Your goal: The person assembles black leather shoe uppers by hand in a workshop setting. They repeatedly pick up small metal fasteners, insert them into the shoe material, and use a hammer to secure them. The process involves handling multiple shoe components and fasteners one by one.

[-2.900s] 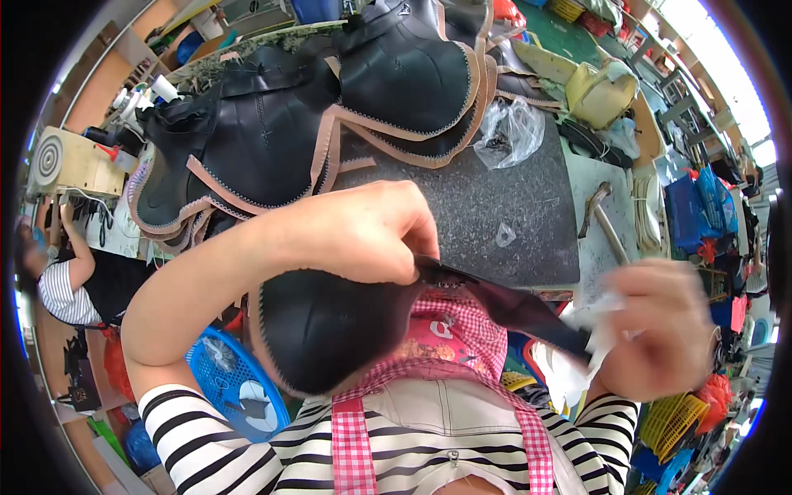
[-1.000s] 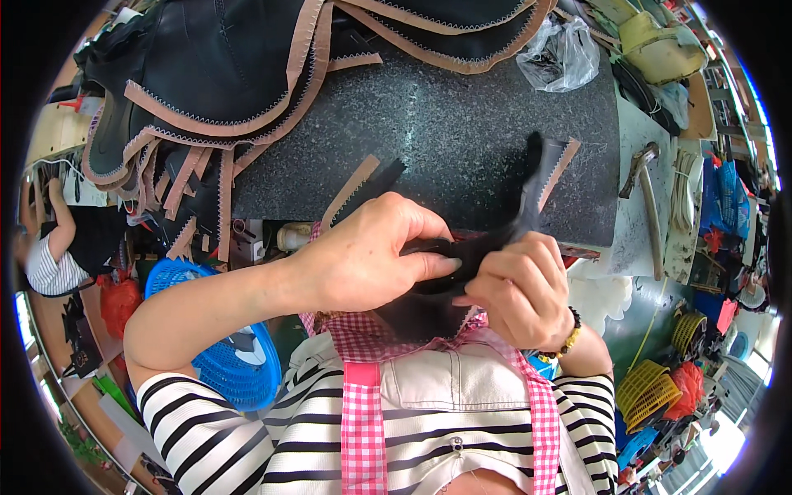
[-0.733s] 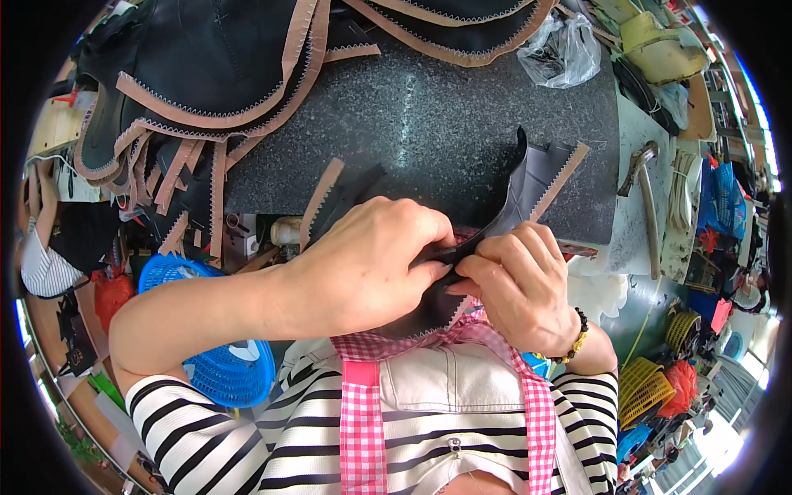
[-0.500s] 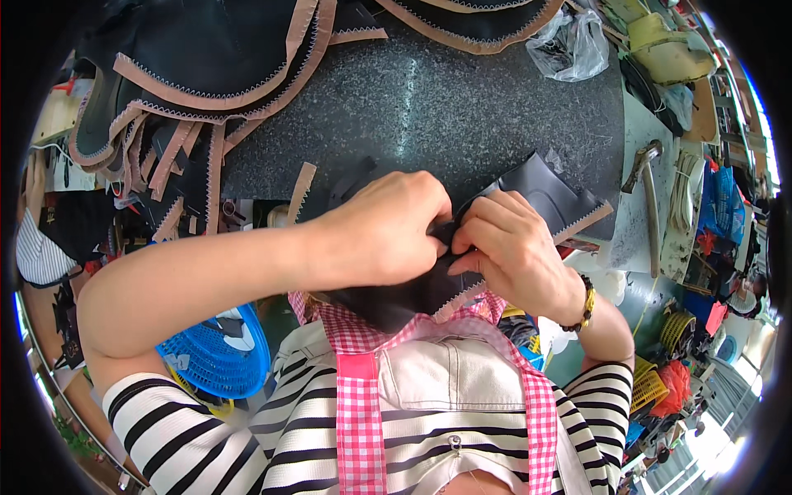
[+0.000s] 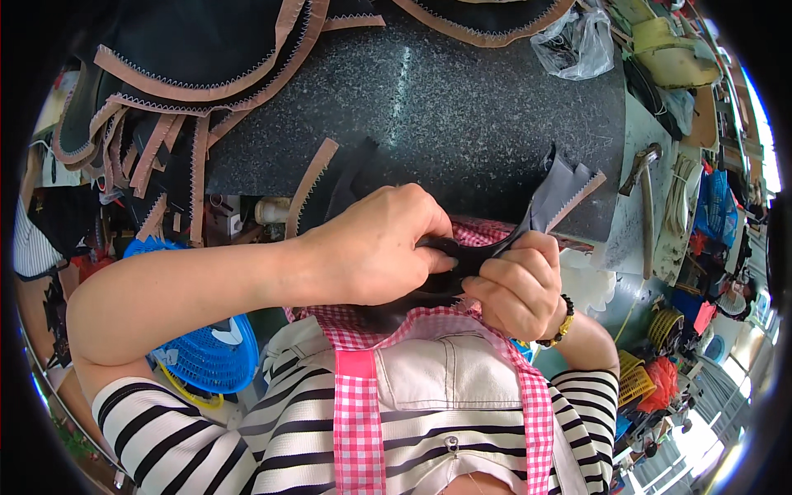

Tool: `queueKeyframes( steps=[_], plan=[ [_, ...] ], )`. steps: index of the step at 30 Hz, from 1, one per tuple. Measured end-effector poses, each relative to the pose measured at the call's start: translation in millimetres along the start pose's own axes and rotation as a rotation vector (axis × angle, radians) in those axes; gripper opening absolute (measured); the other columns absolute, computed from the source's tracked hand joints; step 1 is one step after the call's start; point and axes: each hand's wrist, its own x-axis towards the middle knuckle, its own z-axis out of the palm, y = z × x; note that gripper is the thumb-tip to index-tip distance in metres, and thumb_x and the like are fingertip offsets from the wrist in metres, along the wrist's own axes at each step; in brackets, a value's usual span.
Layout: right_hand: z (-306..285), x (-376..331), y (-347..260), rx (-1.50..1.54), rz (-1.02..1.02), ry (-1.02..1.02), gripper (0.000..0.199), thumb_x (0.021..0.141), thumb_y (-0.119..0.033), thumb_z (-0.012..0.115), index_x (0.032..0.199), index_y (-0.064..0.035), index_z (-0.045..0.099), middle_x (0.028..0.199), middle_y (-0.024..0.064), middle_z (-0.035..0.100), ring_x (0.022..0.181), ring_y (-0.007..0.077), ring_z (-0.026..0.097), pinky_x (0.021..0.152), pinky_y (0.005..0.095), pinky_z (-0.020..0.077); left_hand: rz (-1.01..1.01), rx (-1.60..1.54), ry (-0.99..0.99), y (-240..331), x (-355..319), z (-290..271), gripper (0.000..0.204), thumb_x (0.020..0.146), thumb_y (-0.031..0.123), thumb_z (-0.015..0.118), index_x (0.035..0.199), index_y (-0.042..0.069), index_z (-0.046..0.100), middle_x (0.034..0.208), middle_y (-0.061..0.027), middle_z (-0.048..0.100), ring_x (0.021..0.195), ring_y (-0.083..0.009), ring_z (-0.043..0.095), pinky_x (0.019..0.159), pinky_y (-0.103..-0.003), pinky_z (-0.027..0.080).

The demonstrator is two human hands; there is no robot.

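Gripped by both hands, the black leather-like piece (image 5: pixel 473 259) is pinched by the thumb and fingers of the left hand (image 5: pixel 375 247) and enclosed by the curled right hand (image 5: pixel 518 283). It sits before the checked apron (image 5: pixel 356 421), by the near edge of the dark tabletop (image 5: pixel 487 115). Half a second ago its right end lay broad; now that stands narrower, apparently bent, which suggests shaping by hand. Similar tan-edged pieces (image 5: pixel 190 49) lie upper left.

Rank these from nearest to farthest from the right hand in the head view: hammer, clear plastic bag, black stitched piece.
1. Black stitched piece, in the right hand's grip.
2. Hammer, to its right.
3. Clear plastic bag, far side of the table.
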Motion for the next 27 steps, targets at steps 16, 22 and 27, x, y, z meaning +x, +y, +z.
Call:
queueKeyframes(
  steps=[16,22,27],
  plan=[
    [2.0,0.4,3.9,0.108,0.045,-0.013,0.025,0.056,-0.017,0.073,0.077,-0.009,0.066,0.084,0.0006,0.061,0.074,0.019,0.055,0.076,0.0359,0.0398,-0.106,-0.124,-0.071,-4.8,-4.9,0.7,0.018,0.089,0.009,0.066,0.1,-0.005,0.067,0.082,-0.0054,0.07,0.078,-0.0055,0.057,0.074,-0.026,0.048],
    [-8.3,19.0,10.7,0.322,0.352,-0.186,0.023,0.062,-0.015,0.077,0.079,-0.0098,0.063,0.082,0.0012,0.056,0.077,0.0217,0.054,0.077,0.0365,0.0381,-0.127,-0.184,-0.043,-1.1,-3.9,-3.5,0.017,0.09,0.011,0.066,0.097,-0.004,0.066,0.08,-0.0038,0.068,0.076,-0.0037,0.054,0.071,-0.025,0.047],
    [-6.6,16.7,7.2,0.309,0.403,-0.124,0.028,0.057,-0.016,0.079,0.078,-0.0098,0.062,0.08,0.0014,0.057,0.075,0.0223,0.054,0.075,0.0353,0.0389,0.056,-0.096,0.094,0.2,-15.4,8.5,0.018,0.09,0.013,0.067,0.087,-0.004,0.063,0.071,-0.0079,0.062,0.069,-0.004,0.049,0.062,-0.027,0.044]
  ],
)
